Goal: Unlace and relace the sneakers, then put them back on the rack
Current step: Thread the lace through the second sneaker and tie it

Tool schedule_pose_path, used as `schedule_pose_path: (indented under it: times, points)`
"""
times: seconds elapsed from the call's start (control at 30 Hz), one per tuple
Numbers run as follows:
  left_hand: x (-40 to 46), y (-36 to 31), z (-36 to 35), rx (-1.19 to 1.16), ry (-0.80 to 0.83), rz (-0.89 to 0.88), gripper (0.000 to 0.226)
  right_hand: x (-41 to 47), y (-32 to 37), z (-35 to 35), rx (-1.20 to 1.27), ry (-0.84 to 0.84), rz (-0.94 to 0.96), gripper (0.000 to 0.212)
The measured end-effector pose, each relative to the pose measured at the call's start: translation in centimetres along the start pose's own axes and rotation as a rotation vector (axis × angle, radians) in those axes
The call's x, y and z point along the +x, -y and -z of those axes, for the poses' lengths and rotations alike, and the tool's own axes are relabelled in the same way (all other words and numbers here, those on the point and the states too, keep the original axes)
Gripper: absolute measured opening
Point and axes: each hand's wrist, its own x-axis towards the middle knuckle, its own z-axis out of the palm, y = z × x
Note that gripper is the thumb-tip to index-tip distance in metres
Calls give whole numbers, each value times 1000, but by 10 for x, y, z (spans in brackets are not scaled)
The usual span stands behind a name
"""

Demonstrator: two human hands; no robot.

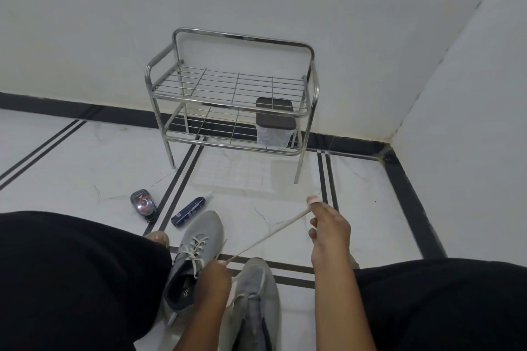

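Note:
Two grey sneakers lie on the floor between my knees. The left sneaker (194, 253) is laced and points away from me. The right sneaker (256, 293) lies closer, its tongue loose and its eyelets partly hidden by my left hand. A white lace (265, 236) is stretched taut between my hands. My left hand (212, 283) pinches its lower end above the right sneaker. My right hand (328, 231) pinches the upper end, raised to the right. The steel rack (233, 88) stands against the wall ahead, its top shelf bare.
A clear container with a dark lid (273, 125) sits on the rack's lower shelf at the right. A blue spray bottle (189, 212) and a small dark polish item (143, 204) lie on the floor to the left of the sneakers. My black-clad knees frame both sides.

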Motion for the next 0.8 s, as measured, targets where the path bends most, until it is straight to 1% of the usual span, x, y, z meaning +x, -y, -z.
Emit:
schedule_pose_path:
  times: [0.1, 0.17, 0.27, 0.33, 0.4, 0.5, 0.53, 0.57, 0.6, 0.63, 0.67, 0.7, 0.73, 0.77, 0.8]
  points:
    - [-6, 2, 5, -108, -115, 100, 29, -5, -6, 1, -102, 33, 5, 3]
    - [-5, -1, 15, -192, -231, 132, 28, -6, -10, 0, -143, 39, 22, 2]
    - [8, -3, 38, -414, -436, 162, 28, -3, -11, 1, -180, 39, 62, 5]
    - [14, -6, 54, -545, -532, 217, 32, -2, -12, 2, -199, 67, 70, 6]
    - [17, -9, 61, -619, -570, 261, 33, 0, -15, 2, -205, 92, 69, 7]
    - [17, -11, 56, -670, -571, 297, 34, 6, -19, 2, -240, 73, 111, 16]
    - [15, -12, 52, -640, -575, 272, 39, 8, -21, 1, -291, 74, 141, 16]
    - [12, -16, 47, -585, -579, 189, 46, 9, -22, 1, -352, 91, 173, 15]
    - [7, -20, 42, -523, -559, 61, 52, 9, -25, 0, -415, 121, 194, 12]
    - [3, -27, 37, -470, -498, -96, 54, 8, -28, -2, -472, 158, 205, 8]
    - [-2, -35, 32, -430, -386, -255, 51, 6, -31, -4, -525, 193, 212, 5]
    - [-5, -42, 26, -400, -220, -386, 44, 5, -36, -6, -580, 217, 217, 5]
    - [-7, -47, 21, -392, -41, -476, 37, 3, -41, -8, -628, 233, 222, 8]
    - [-7, -48, 16, -400, 104, -522, 32, 3, -45, -10, -666, 247, 220, 8]
    - [-6, -49, 13, -408, 197, -539, 27, 3, -48, -11, -697, 261, 214, 7]
